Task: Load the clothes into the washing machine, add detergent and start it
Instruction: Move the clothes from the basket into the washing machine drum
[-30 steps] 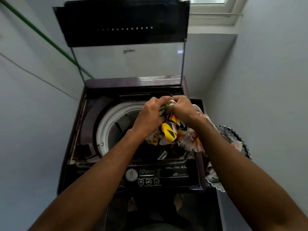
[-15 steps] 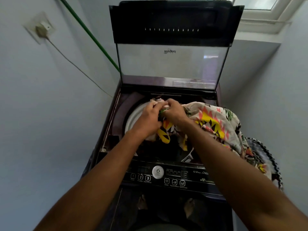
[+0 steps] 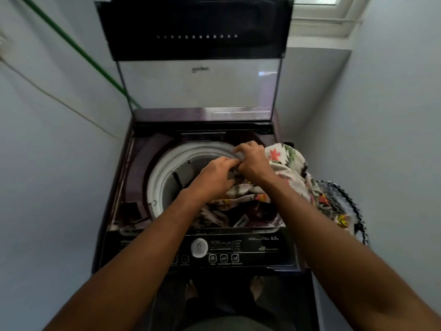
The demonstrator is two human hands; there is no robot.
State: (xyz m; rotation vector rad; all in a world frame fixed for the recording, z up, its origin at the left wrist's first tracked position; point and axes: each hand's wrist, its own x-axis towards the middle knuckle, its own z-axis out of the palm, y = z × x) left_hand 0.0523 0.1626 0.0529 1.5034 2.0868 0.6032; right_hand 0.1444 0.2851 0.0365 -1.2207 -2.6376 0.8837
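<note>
Hands meet over the open drum: the left hand (image 3: 212, 176) and the right hand (image 3: 253, 161) are pressed close together, both with fingers curled into the same bunch of patterned cloth (image 3: 290, 168), right at the far right part of the drum rim (image 3: 162, 168). A second ago the bright yellow and orange folds hung just under the knuckles; half a second ago the cloth had swung out wide to the right in a big arc. Now the grip has travelled along the fabric, the part under the hands looks paler and more crumpled, and a good deal of it lies sagging into the tub below the wrists. The rest is draped over the right edge of the washing machine (image 3: 133, 177), trailing down towards a laundry basket (image 3: 343, 199) with a zigzag edge standing beside it.

To my eye the loading is partway done: this piece is being gathered and fed in, not yet released. The lid (image 3: 195, 27) stands upright at the far side, and the control panel (image 3: 226, 252) on the near side looks untouched. I see no detergent anywhere.
</note>
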